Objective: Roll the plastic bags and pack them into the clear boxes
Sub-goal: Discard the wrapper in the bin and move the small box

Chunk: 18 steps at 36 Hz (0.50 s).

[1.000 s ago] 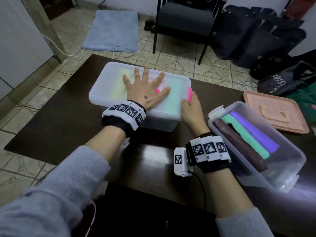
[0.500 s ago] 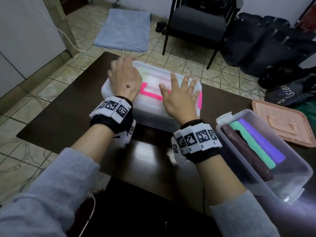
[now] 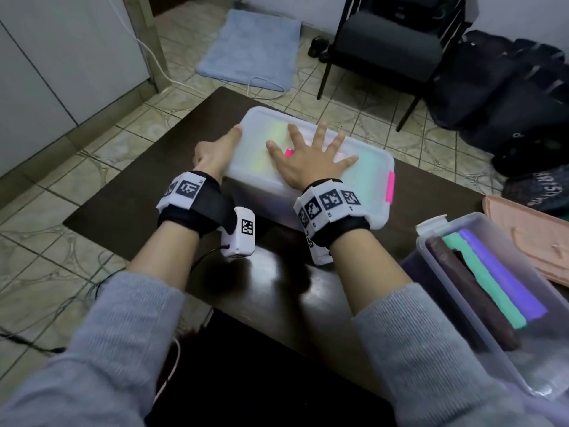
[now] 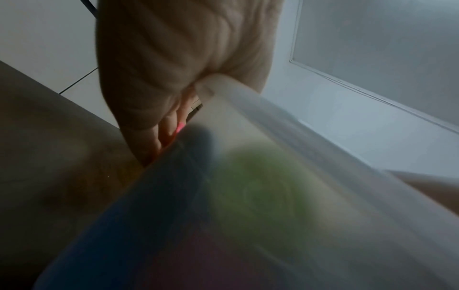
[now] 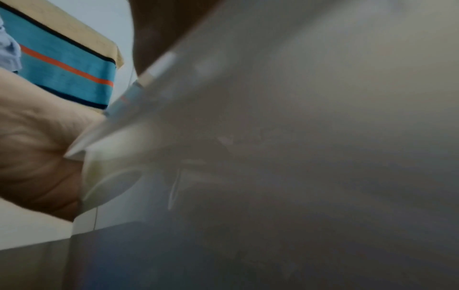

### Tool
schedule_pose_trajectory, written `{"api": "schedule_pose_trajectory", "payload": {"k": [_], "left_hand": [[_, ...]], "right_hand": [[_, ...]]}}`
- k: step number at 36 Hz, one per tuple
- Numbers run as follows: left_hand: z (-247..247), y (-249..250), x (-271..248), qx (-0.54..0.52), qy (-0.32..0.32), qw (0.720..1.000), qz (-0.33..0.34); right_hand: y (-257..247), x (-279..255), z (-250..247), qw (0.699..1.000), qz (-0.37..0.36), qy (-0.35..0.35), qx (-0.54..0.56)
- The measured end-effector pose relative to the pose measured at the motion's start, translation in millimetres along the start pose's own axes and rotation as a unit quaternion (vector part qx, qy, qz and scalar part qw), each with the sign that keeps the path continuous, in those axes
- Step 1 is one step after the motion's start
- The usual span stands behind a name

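**Both hands on the lidded clear box**

A frosted clear plastic box with a translucent lid (image 3: 311, 167) sits on the dark brown glossy tabletop (image 3: 277, 282), toward its far side. Soft bands of yellow, green and pink colour show through the lid, and a pink latch (image 3: 390, 188) sits on the box's right end.

The right hand (image 3: 311, 163) lies flat on top of the lid with its fingers spread wide and straight, palm down, covering part of a pink handle (image 3: 289, 153) in the middle of the lid. The left hand (image 3: 215, 151) is at the box's left end. In the left wrist view its fingers (image 4: 168, 133) curl down beside the box wall at a pink latch there, with the lid's edge against the palm; whether they actually pinch the latch cannot be told through the blur. The right wrist view shows only blurred box plastic and the heel of the hand.

To the right, near the tabletop's near edge, a second clear plastic box (image 3: 492, 306) stands open. It holds three rolled plastic bags lying side by side: a dark brown roll (image 3: 471, 288), a mint green roll (image 3: 483, 278) and a purple roll (image 3: 505, 278). Just beyond it lies a peach-coloured flat lid (image 3: 529, 238).
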<state>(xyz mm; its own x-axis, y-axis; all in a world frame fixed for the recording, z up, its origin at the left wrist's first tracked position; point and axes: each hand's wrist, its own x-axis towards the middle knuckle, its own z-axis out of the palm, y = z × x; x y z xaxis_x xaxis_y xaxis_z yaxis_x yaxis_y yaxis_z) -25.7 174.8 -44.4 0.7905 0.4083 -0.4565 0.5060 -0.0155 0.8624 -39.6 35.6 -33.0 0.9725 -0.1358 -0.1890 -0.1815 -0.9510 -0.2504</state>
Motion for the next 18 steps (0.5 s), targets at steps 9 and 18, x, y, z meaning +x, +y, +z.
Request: {"api": "schedule_pose_trajectory", "payload": {"k": [9, 18], "left_hand": [[1.6, -1.9, -1.1, 0.008, 0.025, 0.996, 0.085], [2.9, -0.9, -10.1, 0.139, 0.073, 0.949, 0.272]], "right_hand": [[-3.1, 2.4, -0.7, 0.999, 0.018, -0.010, -0.032], [-2.7, 0.0, 6.6, 1.000, 0.013, 0.009, -0.012]]}}
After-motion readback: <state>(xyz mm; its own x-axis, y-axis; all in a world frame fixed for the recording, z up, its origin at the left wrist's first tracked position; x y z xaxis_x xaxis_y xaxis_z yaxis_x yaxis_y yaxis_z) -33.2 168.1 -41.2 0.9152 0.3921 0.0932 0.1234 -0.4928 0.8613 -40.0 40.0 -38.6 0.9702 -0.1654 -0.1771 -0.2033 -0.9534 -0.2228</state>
